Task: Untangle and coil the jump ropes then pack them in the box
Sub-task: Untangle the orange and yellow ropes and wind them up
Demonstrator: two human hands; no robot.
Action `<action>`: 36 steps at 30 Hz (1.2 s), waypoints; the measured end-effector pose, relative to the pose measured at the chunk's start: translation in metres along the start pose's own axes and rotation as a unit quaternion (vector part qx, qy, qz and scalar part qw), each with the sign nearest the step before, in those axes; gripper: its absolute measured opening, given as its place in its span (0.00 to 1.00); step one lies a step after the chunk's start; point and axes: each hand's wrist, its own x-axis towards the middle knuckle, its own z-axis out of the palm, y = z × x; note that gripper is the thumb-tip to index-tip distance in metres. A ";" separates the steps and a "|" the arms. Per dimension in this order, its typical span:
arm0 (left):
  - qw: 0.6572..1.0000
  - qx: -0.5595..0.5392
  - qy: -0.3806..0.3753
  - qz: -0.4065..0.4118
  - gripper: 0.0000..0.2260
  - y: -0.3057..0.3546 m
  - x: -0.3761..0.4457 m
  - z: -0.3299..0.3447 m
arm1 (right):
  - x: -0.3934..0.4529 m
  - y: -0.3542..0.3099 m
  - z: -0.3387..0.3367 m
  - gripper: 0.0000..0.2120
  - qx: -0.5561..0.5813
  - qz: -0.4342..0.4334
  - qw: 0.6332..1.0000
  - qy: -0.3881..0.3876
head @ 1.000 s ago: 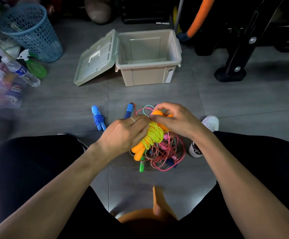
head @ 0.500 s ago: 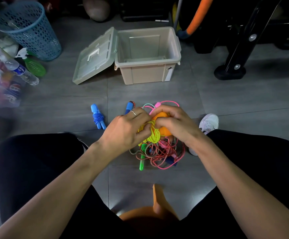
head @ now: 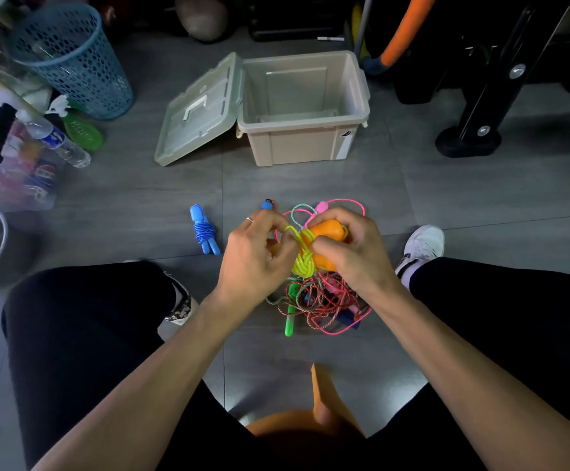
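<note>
While the right hand [head: 351, 248] curls its fingers and thumb around the orange plastic handles [head: 327, 231] of a jump rope, the left hand [head: 256, 258] pinches a loop of that rope's bright yellow cord [head: 305, 258] between thumb and bent fingers, a thin ring showing on one finger. Most of the yellow cord is wound into a tight bundle around the handles, held between the two hands just above the floor. Directly beneath lies a tangled heap of thin jump ropes [head: 324, 300] in red, pink and teal, with a green handle [head: 290, 321] poking out at its near edge and a pink handle [head: 321, 207] at its far edge. A blue jump rope already coiled around its own blue handles [head: 204, 232] lies on the grey tiled floor [head: 463, 198] to the left, apart from the heap. Another blue handle tip [head: 267, 205] shows just beyond the left hand's knuckles. Farther away stands the beige plastic storage box [head: 302, 144], open, its hinged translucent lid [head: 198, 110] leaning back to the left with its edge on the floor. A blue perforated basket [head: 73, 59] and a clear plastic bottle [head: 56, 141] sit at the far left. A white sneaker [head: 424, 244] rests on the floor right of the heap.
</note>
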 end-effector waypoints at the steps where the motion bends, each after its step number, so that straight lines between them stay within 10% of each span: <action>1: 0.999 -0.026 -0.015 -0.037 0.03 -0.001 0.001 -0.001 | 0.000 0.002 0.000 0.08 0.000 0.008 1.000 -0.001; 18: 0.941 -0.167 -0.195 -0.219 0.02 -0.017 0.001 -0.017 | 0.008 0.013 -0.011 0.18 -0.077 0.016 0.985 -0.154; 25: 0.863 -0.235 -0.370 -0.252 0.24 -0.038 0.002 -0.022 | 0.021 0.017 -0.005 0.20 -0.060 0.042 0.985 -0.157; 30: 0.898 -0.177 -0.240 -0.324 0.11 -0.073 -0.009 -0.012 | 0.037 0.037 0.022 0.17 -0.195 0.076 0.976 -0.055; 36: 0.785 -0.182 -0.052 -0.590 0.19 -0.152 -0.024 0.008 | 0.047 0.056 0.059 0.12 -0.242 0.130 0.944 -0.183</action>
